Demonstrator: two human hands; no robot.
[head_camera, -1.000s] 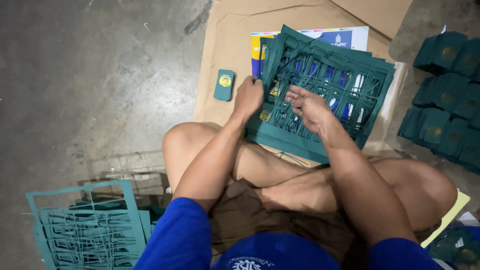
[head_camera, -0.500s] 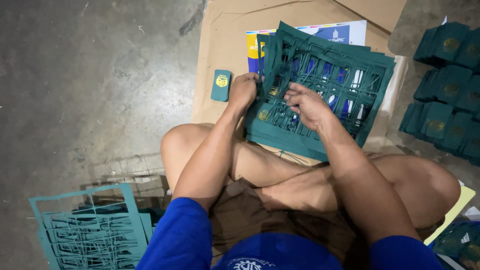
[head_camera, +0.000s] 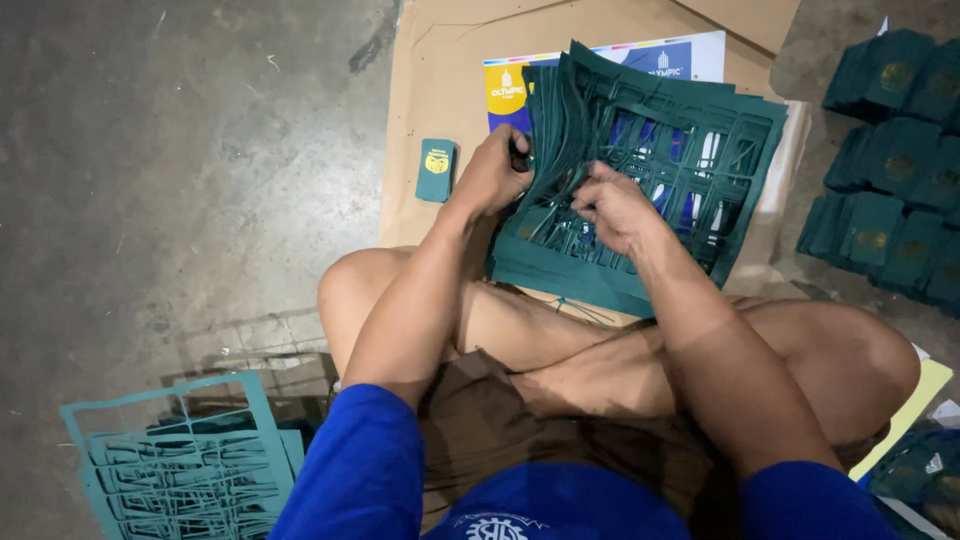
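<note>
**Head view: both hands in the green sheet stack**

Head camera looks down on my crossed legs and the stack (head_camera: 650, 190) of dark green die-cut sheets propped against my knees, resting on brown cardboard (head_camera: 440, 80) spread over the concrete floor (head_camera: 180, 150). My left hand (head_camera: 492, 172) is closed on the stack's left edge, thumb over the top sheets, bowing them upward. My right hand (head_camera: 610, 205) sits on the stack's face with fingers curled, pinching at a strip of the cut-out lattice. Under the stack lies a printed sheet (head_camera: 600, 65) in blue and yellow. One small green folded box (head_camera: 436, 170) lies on the cardboard just left of my left hand. More such boxes (head_camera: 890, 160) are piled at the right edge. Emptied green lattice frames (head_camera: 170, 460) lie on the floor at lower left, well apart from the stack.
</note>
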